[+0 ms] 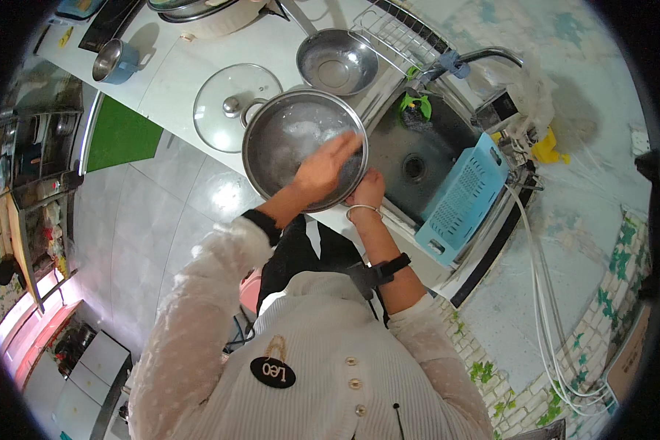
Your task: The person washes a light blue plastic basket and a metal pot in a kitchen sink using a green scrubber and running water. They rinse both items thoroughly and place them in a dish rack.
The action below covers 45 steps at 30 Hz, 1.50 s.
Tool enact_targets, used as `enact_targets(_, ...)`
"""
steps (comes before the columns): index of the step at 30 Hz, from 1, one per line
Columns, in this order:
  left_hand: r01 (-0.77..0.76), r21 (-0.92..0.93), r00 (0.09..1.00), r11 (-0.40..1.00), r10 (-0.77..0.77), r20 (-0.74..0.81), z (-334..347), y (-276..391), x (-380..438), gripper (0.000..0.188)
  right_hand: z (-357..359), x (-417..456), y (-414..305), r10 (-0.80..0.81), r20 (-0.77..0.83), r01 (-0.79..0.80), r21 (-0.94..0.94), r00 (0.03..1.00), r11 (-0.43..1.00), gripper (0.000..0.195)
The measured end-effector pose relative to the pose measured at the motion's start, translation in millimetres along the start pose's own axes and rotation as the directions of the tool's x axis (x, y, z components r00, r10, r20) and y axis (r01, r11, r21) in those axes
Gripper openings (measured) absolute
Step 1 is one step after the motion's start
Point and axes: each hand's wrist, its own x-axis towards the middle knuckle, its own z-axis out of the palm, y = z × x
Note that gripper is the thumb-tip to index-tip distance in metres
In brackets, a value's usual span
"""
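Note:
A round steel pot [286,140] sits at the counter's edge, partly over the left rim of the sink, with wet, whitish suds or water on its inside. Over its right half stretches my left hand [324,168], its straight fingers close together and nothing seen in them; whether it touches the inner wall is hard to tell. My right hand [369,187] grips the near right side of the pot, and the fingers hide what part they hold. At the pot's far left shows a loop handle [251,112], next to a glass lid [220,124] with a steel knob.
Behind the pot is a steel wok [336,61]. The sink basin [399,151] holds a green-topped scrubber [416,109]; a blue plastic basket [462,201] rests across its right side. A faucet [473,58], a wire rack [399,33] and a blue mug [116,61] stand around.

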Motion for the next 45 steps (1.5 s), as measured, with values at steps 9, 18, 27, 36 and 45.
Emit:
enact_targets(9,0.036,-0.241,0.964,0.970,0.029,0.263,0.6,-4.4,-37.5,0.056,-1.9,-1.1,-5.6,0.084,0.034,-0.086,0.059,0.996,0.995,0.025)
enact_targets(18,-0.059,0.155,0.771,0.986,-0.054,0.635,-118.2,-3.3,-79.7,0.042,-2.2,-2.2,-17.2,0.202,-0.067,-0.193,0.130,0.977,0.973,0.024)
enact_targets(27,0.093,-0.220,0.910,0.971,0.007,0.414,-1.7,-15.1,-44.0,0.063,7.2,-8.3,-15.5,0.105,-0.027,-0.101,0.131,0.994,0.986,0.027)
enact_targets(36,0.084,-0.121,0.822,0.989,-0.001,0.569,-43.0,-9.3,-63.6,0.053,-4.3,7.8,-10.5,0.129,0.003,-0.128,0.119,0.992,0.985,0.027)
enact_targets(45,-0.205,0.130,0.910,0.970,0.140,0.389,-33.9,15.2,-62.0,0.049,-9.8,23.6,5.6,0.171,0.003,-0.167,0.209,0.985,0.963,0.023)
